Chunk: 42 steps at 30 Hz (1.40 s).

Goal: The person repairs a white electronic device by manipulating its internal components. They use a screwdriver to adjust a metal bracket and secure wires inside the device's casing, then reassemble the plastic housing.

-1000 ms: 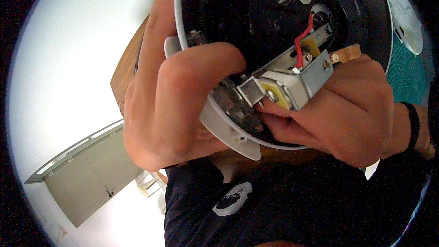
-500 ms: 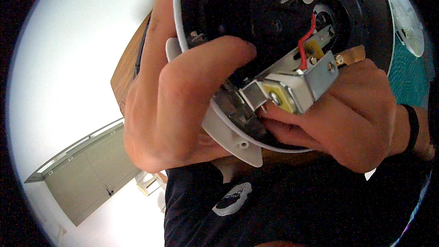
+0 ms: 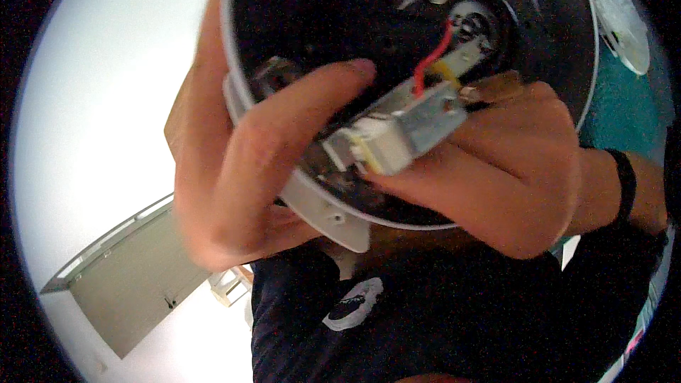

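The round black housing (image 3: pixel 319 21) w/ pale rim is held up in front of the person's black shirt (image 3: pixel 440 298), its open side facing the camera. In it, the metal bracket (image 3: pixel 425 128) stands out slanting toward the near left, and a red wire (image 3: pixel 434 64) goes from it to the far side. Main risk, I judge: the wire could be pulled loose or pinched, b/c the bracket prob. is levered while the wire has not much slack. Also the housing may slip, if the L grip on the rim gets weak. About the fingers: the left hand (image 3: pixel 237 163) is clamped on the left wall, thumb inside over the rim, other fingers outside, near the pale tab (image 3: pixel 330 220). The right hand (image 3: pixel 518 170) reaches inside, bent under the bracket & touching it; its fingertips are hidden, so I can't tell if they're apart or together.
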Each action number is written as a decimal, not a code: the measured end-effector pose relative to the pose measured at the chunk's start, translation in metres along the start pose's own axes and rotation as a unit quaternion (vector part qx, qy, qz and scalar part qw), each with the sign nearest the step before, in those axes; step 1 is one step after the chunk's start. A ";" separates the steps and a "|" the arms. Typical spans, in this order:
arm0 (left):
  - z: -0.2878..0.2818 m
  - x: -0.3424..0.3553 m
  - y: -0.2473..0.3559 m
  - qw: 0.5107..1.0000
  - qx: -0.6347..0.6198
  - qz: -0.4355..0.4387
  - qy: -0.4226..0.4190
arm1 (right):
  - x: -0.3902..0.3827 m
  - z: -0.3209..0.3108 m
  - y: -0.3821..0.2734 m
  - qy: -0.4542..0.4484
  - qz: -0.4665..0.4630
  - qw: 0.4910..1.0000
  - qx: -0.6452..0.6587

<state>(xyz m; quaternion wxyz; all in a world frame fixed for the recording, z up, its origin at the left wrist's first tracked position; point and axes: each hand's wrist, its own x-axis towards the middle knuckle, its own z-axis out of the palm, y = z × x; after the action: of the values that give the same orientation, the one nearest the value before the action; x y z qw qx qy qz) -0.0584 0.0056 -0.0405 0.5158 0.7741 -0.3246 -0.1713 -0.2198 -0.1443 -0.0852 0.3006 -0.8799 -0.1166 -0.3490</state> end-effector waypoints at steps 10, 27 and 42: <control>0.013 0.011 0.001 0.823 0.321 0.433 -0.180 | -0.013 -0.004 0.029 -0.050 0.075 0.996 -0.018; 0.018 -0.016 -0.005 0.828 0.293 0.448 -0.166 | -0.027 0.006 0.011 -0.033 0.072 0.997 0.001; -0.007 -0.031 -0.019 0.873 0.120 0.451 -0.140 | -0.010 0.027 -0.024 -0.078 0.109 0.991 -0.022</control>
<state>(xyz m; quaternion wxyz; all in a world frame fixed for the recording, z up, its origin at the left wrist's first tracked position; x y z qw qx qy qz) -0.0711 0.0362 -0.0572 0.3895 0.5671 -0.7256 0.0137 -0.2222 -0.1089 -0.0973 0.3079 -0.9181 -0.0351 -0.2471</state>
